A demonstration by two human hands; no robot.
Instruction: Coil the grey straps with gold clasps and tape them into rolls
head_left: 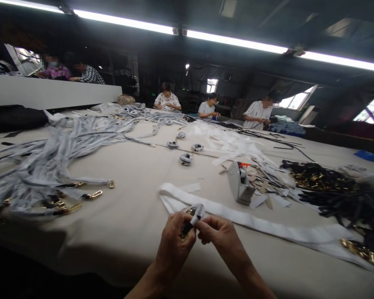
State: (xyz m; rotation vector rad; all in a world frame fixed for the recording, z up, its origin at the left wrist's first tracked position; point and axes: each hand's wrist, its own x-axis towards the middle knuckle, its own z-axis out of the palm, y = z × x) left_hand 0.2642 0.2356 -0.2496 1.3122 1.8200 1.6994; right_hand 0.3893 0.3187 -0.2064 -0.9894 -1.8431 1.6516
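A coiled strap (200,209) in pale wrapping, with black parts and gold metal hardware, is in my left hand (174,236), whose fingers are closed round it. A short white strip (194,220) lies across the coil. At the coil's right side, my right hand (216,232) pinches the end of this strip between thumb and fingers. Behind both hands, a long white band (237,214) runs folded over the pale tabletop (127,216). Finished-looking coils (186,158) of the same kind sit farther up the table.
Wrapped straps (56,158) with gold clasps are heaped at left. A grey tape dispenser (240,182) stands right of centre, beside paper scraps (264,174). Black straps with gold hardware (318,176) pile up at right. Several people sit beyond the table, one in a striped shirt (257,112).
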